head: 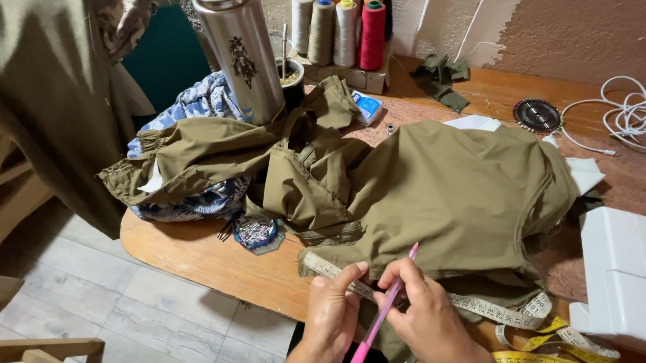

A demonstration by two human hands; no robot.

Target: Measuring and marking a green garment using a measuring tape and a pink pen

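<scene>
- Olive-green garment [438,192]: plain, no pattern, just beyond the fingertips.
- Pencil [385,308]: bright pink, between the right hand's fingers [405,279].
- Tape measure [485,310]: cream under the left hand's fingers [351,277], turning yellow further right.
- Cloth [202,103]: blue-and-white print, well beyond the fingers, up left.
- Flask [243,52]: silver steel with a dark emblem.
- Thread cones [343,27]: beige, white, one deep pink, far above the fingers.
- Sewing machine [627,278]: white, right of the fingers.
- Cable [628,113]: white.
- Table [197,254]: warm orange-brown wood.
</scene>
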